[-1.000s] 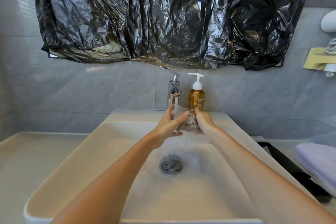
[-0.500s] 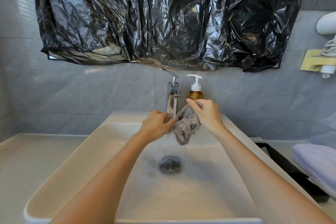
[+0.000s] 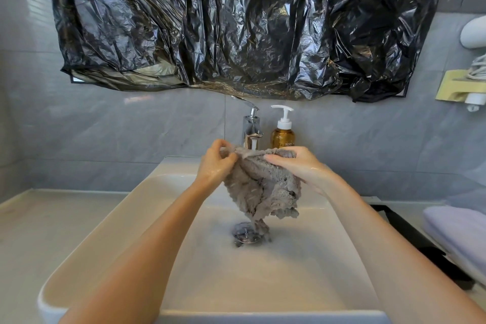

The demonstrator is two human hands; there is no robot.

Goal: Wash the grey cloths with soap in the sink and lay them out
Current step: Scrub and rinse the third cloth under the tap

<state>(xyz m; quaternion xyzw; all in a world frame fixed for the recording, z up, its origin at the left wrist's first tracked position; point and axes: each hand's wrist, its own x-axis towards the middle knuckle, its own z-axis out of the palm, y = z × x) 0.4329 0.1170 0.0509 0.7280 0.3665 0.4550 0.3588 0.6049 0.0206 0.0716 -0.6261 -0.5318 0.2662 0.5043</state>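
— How many cloths do we count?

— One grey cloth [image 3: 263,189], held up over the middle of the sink [image 3: 105,244]. We see no second one.

— And our hands?

— Two, both gripping it. Our left hand [image 3: 215,163] has its fingers curled round the cloth's top left corner, pinching it. Our right hand [image 3: 297,166] clasps the top edge on the right, with the thumb lying across the front of the fabric. Both look wet.

— How does the cloth hang?

— Its top edge is stretched between our hands and the rest droops in crumpled folds. The lowest tip hangs right at the single drain [image 3: 246,234]; we cannot tell whether it touches.

— What stands at the far side?

— One chrome tap [image 3: 251,126], directly behind the cloth's top edge, and one amber soap bottle [image 3: 283,134] with a white pump, just beside the tap on its right. A pale streak shows under the spout; we cannot say for certain that it is water.

— And round the sink?

— A pale tabletop [image 3: 39,231] to the left. To the right, one folded lilac towel [image 3: 457,231] lies near a black tray [image 3: 410,234]. One crinkled black plastic sheet [image 3: 236,26] hangs on the grey tiled wall above the tap. Far right on that wall we see one yellow holder [image 3: 455,87] and, above it, one white rounded object [image 3: 473,34], cut off by the edge.
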